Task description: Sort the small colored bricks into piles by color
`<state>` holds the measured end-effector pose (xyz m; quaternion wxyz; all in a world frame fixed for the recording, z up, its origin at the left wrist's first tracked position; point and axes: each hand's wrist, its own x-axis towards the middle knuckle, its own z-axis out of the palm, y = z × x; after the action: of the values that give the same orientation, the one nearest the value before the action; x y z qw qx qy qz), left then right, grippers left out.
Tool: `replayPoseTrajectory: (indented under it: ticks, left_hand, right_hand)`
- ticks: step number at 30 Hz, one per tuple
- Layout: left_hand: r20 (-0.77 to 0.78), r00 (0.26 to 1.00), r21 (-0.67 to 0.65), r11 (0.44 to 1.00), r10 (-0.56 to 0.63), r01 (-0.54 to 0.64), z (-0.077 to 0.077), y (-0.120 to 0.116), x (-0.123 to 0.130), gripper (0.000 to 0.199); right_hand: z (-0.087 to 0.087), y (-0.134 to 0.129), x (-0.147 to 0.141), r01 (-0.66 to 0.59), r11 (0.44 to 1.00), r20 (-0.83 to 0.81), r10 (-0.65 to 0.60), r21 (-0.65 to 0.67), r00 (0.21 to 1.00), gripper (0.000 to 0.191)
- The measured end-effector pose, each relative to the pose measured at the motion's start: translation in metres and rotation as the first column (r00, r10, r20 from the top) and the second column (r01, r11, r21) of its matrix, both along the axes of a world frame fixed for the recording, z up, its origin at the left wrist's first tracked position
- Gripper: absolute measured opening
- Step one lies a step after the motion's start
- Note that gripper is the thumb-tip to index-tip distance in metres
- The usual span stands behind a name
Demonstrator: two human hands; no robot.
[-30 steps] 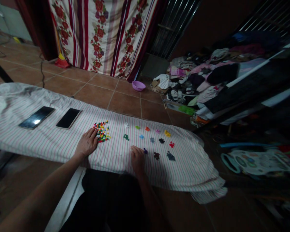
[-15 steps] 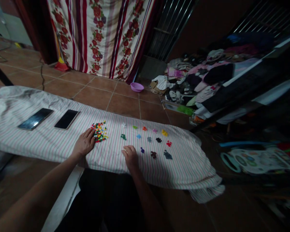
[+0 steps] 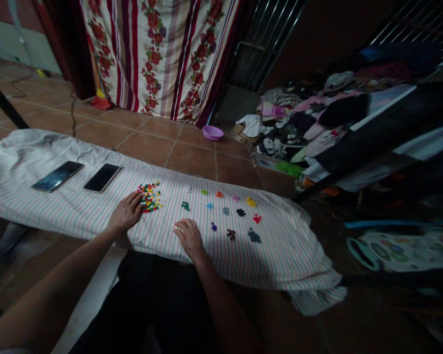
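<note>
My left hand (image 3: 127, 212) lies on the striped cloth (image 3: 162, 236), its fingers spread at the left edge of a mixed pile of small coloured pieces (image 3: 150, 197). To the right, my right hand (image 3: 187, 236) is over the cloth with its fingers curled; whether a small piece is between them is too small to tell. Beyond it are small single-colour heaps, among them dark green (image 3: 185, 206), white (image 3: 187, 189), purple (image 3: 214, 226), brown (image 3: 231, 234), black (image 3: 240, 212), red (image 3: 257, 218), yellow (image 3: 250, 201) and dark grey-blue (image 3: 254, 236).
Two phones, one at far left (image 3: 58, 176) and another (image 3: 102, 178) beside it, lie on the cloth. Past the table, a purple basin (image 3: 213, 132) stands on the tiled floor near a flowered curtain (image 3: 155, 59). Clothes (image 3: 302, 118) are heaped at the right.
My right hand has moved left across the cloth, away from the purple heap and towards the mixed pile. My left hand remains at the pile's edge. The view has shifted slightly.
</note>
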<state>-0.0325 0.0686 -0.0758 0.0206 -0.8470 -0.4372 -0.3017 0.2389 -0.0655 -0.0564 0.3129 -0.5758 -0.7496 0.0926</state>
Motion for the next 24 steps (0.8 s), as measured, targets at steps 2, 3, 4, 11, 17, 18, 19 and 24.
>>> replayPoseTrajectory:
  ticks: [2, 3, 4, 11, 17, 18, 19, 24]
  left_hand:
    - [-0.007, 1.000, 0.023, 1.000, -0.004, 0.004, 0.000, 0.000, 0.000, 0.043]
    - [-0.015, 1.000, 0.033, 0.999, -0.009, 0.010, 0.000, 0.000, -0.001, 0.042]
    - [-0.024, 1.000, 0.042, 0.999, -0.017, 0.018, -0.001, 0.001, -0.001, 0.041]
    - [-0.057, 0.998, 0.092, 0.995, -0.024, 0.030, -0.006, 0.003, -0.004, 0.038]
    - [-0.067, 0.997, 0.129, 0.991, -0.037, 0.045, -0.007, 0.003, -0.005, 0.038]
    - [-0.068, 0.997, 0.132, 0.990, -0.041, 0.049, -0.007, 0.003, -0.005, 0.037]
    - [-0.073, 0.996, 0.132, 0.990, -0.048, 0.057, -0.007, 0.003, -0.005, 0.036]
    - [-0.072, 0.995, 0.077, 0.994, -0.068, 0.073, -0.004, 0.001, -0.005, 0.031]
  right_hand:
    - [0.002, -0.001, -0.001, 0.015, 1.000, -0.005, -0.015, -0.002, 1.000, 0.015]
    - [0.003, -0.002, -0.001, 0.019, 1.000, -0.002, -0.019, -0.006, 1.000, 0.014]
    - [0.004, -0.003, -0.001, 0.025, 1.000, 0.004, -0.025, -0.012, 1.000, 0.014]
    - [0.012, -0.005, -0.004, 0.072, 0.996, 0.049, -0.069, -0.057, 0.996, 0.012]
    - [0.007, -0.002, -0.003, 0.096, 0.992, 0.037, -0.093, -0.076, 0.995, 0.021]
    - [0.007, -0.002, -0.003, 0.102, 0.992, 0.037, -0.099, -0.077, 0.994, 0.021]
    - [0.006, -0.001, -0.002, 0.103, 0.991, 0.036, -0.101, -0.080, 0.994, 0.021]
    - [0.002, 0.000, 0.002, 0.051, 0.997, -0.015, -0.052, -0.066, 0.999, 0.012]
